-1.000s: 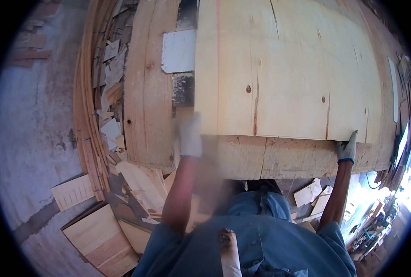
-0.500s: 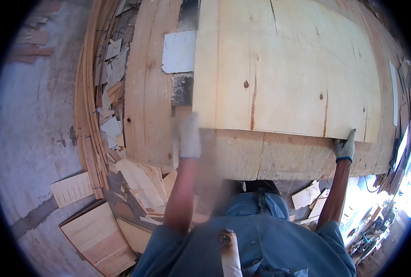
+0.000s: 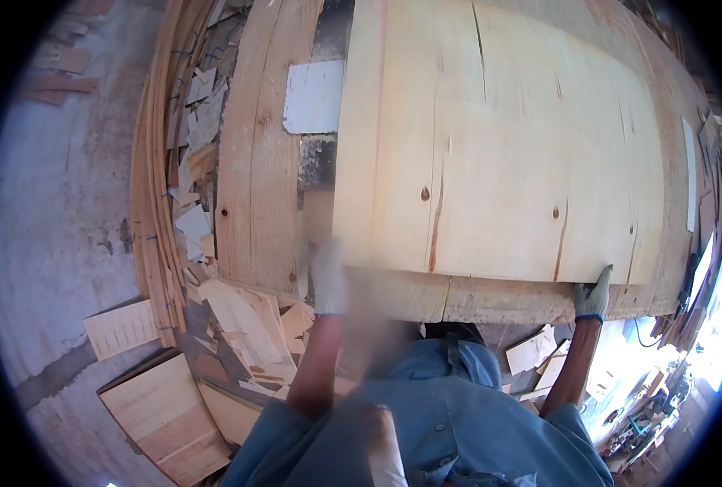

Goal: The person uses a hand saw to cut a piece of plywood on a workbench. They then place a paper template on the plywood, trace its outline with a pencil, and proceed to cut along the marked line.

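Note:
A large pale plywood sheet (image 3: 499, 154) with knots and dark cracks lies over the wooden workbench (image 3: 255, 162), its near edge toward me. At the sheet's near left corner is my left hand (image 3: 329, 280), in a whitish glove, closed on the corner; a blur in front of it hides part of the fingers. My right hand (image 3: 593, 297), in a similar glove with a blue cuff, grips the near edge toward the right. Its thumb rests on top of the sheet, and its other fingers are hidden beneath.
A white rectangular plate (image 3: 314, 97) lies on the bench left of the sheet. Long wooden strips (image 3: 151, 203) run along the left side. Scrap boards (image 3: 243, 325) litter the floor, and a wooden panel (image 3: 166, 414) leans at lower left. Cluttered tools (image 3: 649, 422) lie at lower right.
The plywood sheet has slid toward me and slightly left, covering more of the bench's near part. Both hands have moved nearer with it.

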Demonstrator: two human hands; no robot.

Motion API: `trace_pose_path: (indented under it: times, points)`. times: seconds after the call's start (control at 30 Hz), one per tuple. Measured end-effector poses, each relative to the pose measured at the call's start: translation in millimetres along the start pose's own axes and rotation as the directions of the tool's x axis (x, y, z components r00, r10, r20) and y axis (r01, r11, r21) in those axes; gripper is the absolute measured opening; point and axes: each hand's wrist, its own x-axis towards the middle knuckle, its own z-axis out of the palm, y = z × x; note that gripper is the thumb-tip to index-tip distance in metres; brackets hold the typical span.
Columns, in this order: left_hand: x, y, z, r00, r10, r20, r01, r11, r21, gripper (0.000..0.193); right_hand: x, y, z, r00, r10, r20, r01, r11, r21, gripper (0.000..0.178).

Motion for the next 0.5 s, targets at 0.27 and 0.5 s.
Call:
trace_pose_path:
  times: [0.27,0.5]
  points:
    - [-3.7,-9.4,-6.4,0.992,-0.078,-0.101,0.075,0.997,-0.036,0.031,-35.4,-0.6,-0.4,0.894,-0.439,0.093,0.362,0.584,-0.726,0.087]
    - [46.6,30.7,11.5,0.999,0.027,0.041,-0.031,0.995,0.09,0.038,-4.2,-10.4,25.7,0.813,-0.571,0.115,0.457,0.502,-0.734,0.088]
